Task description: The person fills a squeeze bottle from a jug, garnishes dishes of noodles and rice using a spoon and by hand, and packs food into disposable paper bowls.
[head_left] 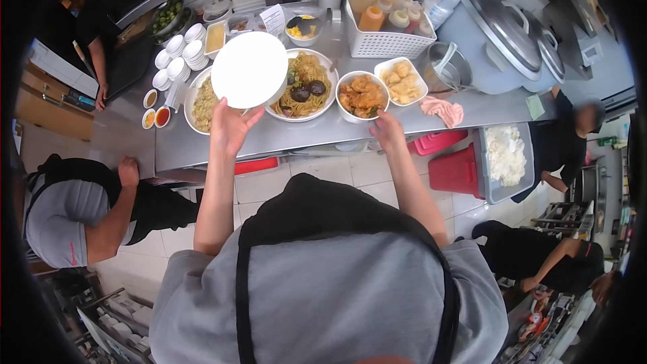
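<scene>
My left hand (pixel 232 127) grips the lower edge of a round white dish (pixel 249 69), raised above the counter and seen face on. It partly hides a plate of fried rice (pixel 202 104) and the edge of a plate of noodles with dark mushrooms (pixel 304 87). My right hand (pixel 389 131) has its fingers on the near right rim of a white bowl of fried, sauced pieces (pixel 364 96), which rests on the counter. Beside that bowl stands a square white dish of pale yellow battered pieces (pixel 402 81).
Sauce cups (pixel 162 118) and stacked small cups (pixel 176 67) stand left. Behind are a basket of squeeze bottles (pixel 391 45) and a metal pot (pixel 446 67). A pink cloth (pixel 443 112) lies right, above a tub of rice (pixel 504 155). Other people stand on both sides.
</scene>
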{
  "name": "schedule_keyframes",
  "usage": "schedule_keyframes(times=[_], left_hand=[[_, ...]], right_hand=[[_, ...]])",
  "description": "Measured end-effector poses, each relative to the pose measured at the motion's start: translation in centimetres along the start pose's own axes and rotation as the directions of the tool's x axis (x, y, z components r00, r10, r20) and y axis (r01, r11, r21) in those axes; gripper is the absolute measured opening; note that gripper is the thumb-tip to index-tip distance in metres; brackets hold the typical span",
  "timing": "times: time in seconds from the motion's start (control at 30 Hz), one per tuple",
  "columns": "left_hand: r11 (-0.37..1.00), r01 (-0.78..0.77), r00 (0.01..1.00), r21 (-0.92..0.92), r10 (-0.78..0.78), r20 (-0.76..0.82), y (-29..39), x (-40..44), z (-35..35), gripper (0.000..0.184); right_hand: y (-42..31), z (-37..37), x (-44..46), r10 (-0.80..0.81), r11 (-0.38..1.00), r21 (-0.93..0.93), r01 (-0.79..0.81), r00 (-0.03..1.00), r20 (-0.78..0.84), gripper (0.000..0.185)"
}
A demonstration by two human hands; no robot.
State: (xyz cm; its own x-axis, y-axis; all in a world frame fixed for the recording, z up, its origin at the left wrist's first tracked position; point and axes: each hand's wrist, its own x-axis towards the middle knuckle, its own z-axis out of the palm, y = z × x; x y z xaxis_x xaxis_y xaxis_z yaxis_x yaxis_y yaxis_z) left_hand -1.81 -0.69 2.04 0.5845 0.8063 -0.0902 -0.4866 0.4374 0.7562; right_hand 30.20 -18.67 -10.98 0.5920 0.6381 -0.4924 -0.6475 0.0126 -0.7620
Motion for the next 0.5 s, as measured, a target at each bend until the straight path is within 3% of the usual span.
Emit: schedule_keyframes(times=[0.1, 0.2, 0.27, 0.33, 0.5], left_hand=[[0.999, 0.005, 1.0, -0.047, -0.005, 0.004, -0.2, -0.6, -1.2, 0.069], [0.998, -0.012, 0.999, -0.058, 0.009, -0.04, 0.0, -0.8, -2.4, 0.065], [0.997, -0.059, 0.996, -0.045, 0.056, -0.073, 0.1, -0.5, -3.5, 0.064], [1.0, -0.004, 0.993, -0.008, 0.003, -0.118, -0.3, 0.2, -4.2, 0.067], [1.0, 0.005, 0.995, 0.019, -0.003, -0.099, 0.2, 0.3, -3.7, 0.065]], right_hand=[[-0.1, 0.3, -1.1, 0.059, 0.995, 0.074, -0.062, 0.997, 0.047, 0.044], [-0.9, 0.1, -2.6, 0.104, 0.983, 0.157, -0.098, 0.994, -0.033, 0.049], [-1.1, -0.3, -2.8, 0.097, 0.972, 0.212, -0.097, 0.995, 0.012, 0.055], [-0.7, -1.3, -2.6, 0.099, 0.957, 0.263, -0.123, 0.99, 0.101, 0.063], [0.0, -1.9, -3.3, 0.147, 0.967, 0.189, -0.169, 0.981, 0.124, 0.064]])
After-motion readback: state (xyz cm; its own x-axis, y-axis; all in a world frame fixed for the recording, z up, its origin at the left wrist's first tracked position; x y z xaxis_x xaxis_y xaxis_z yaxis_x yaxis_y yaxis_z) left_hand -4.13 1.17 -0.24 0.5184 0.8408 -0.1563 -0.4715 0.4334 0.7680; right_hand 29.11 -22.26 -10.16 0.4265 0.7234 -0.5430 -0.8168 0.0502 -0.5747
